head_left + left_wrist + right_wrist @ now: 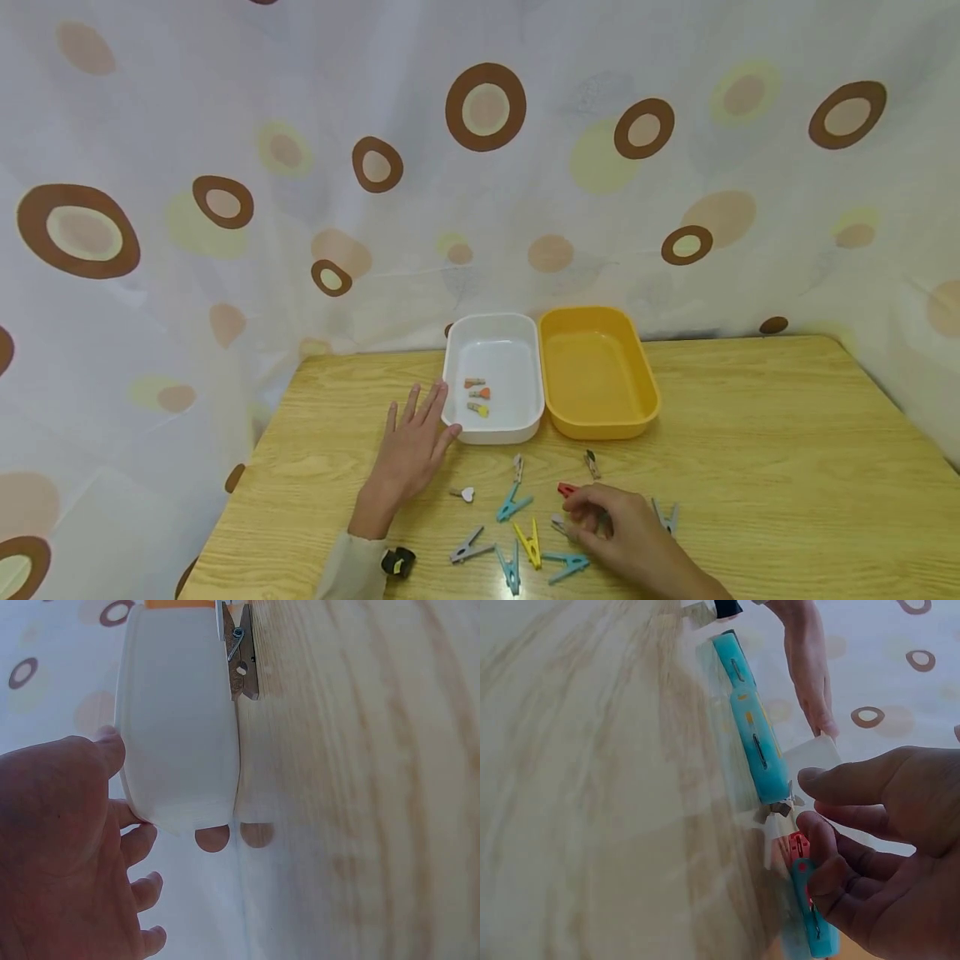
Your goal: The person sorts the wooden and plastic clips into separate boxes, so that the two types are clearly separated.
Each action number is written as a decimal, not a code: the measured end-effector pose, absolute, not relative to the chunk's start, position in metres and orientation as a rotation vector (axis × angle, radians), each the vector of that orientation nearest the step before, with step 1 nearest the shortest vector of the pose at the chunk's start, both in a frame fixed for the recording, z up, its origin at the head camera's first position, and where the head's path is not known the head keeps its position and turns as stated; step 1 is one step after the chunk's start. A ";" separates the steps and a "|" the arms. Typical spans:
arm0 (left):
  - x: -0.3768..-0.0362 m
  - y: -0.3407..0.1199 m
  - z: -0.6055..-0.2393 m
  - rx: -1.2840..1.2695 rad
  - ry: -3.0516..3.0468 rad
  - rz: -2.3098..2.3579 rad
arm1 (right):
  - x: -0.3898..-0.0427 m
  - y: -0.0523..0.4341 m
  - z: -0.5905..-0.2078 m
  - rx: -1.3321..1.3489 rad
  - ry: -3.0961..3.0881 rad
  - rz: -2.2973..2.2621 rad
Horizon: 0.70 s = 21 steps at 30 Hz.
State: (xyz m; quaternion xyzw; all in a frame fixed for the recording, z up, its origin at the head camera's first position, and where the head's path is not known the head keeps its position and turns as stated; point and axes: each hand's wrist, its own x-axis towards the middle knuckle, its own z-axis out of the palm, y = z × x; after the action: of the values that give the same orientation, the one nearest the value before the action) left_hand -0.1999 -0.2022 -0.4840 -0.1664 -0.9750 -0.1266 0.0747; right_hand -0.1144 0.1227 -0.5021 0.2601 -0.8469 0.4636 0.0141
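My left hand (411, 450) touches the near-left side of a white tray (498, 436), its fingers spread and mostly straight. Three small wooden clips, one being a yellow-topped clip (477, 409), lie inside that tray. Over the loose clothespins on the table, my right hand (626, 533) hovers with fingers loosely bent. A gap shows between its thumb (821, 780) and fingers, with nothing held there. Closest to its fingertips are a red clothespin (567, 490) and a grey clothespin (558, 524), partly hidden. A teal clothespin (815, 915) shows beyond the fingers in the right wrist view.
An orange tray (596, 429) stands against the white one's right side. Between the hands lie a yellow clothespin (529, 543), several teal and grey ones, and a heart-topped clip (465, 494). A black object (398, 562) sits beside the left sleeve. Behind hangs a patterned curtain (420, 233).
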 end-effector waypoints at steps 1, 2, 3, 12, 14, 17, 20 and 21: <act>-0.200 -0.202 -0.484 -0.498 -2.926 -0.382 | -0.115 0.123 -0.502 0.816 -2.645 1.439; -0.200 -0.202 -0.483 -0.498 -2.925 -0.382 | -0.115 0.123 -0.502 0.815 -2.662 1.432; -0.200 -0.202 -0.483 -0.497 -2.927 -0.377 | -0.115 0.122 -0.502 0.812 -2.681 1.425; -0.201 -0.202 -0.480 -0.501 -2.933 -0.362 | -0.116 0.119 -0.498 0.812 -2.809 1.352; -0.200 -0.202 -0.480 -0.502 -2.932 -0.365 | -0.116 0.118 -0.498 0.813 -2.824 1.345; -0.200 -0.203 -0.481 -0.503 -2.937 -0.367 | -0.116 0.118 -0.499 0.820 -2.842 1.357; -0.199 -0.203 -0.482 -0.501 -2.939 -0.373 | -0.116 0.118 -0.501 0.832 -2.842 1.378; -0.199 -0.203 -0.482 -0.501 -2.939 -0.375 | -0.116 0.118 -0.501 0.836 -2.838 1.380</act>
State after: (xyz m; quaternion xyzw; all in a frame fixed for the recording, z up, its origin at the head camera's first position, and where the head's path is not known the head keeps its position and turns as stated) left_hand -0.1989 -0.2032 -0.4821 -0.1662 -0.9758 -0.1247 0.0683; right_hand -0.1163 0.1183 -0.5009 0.2557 -0.8676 0.4220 -0.0617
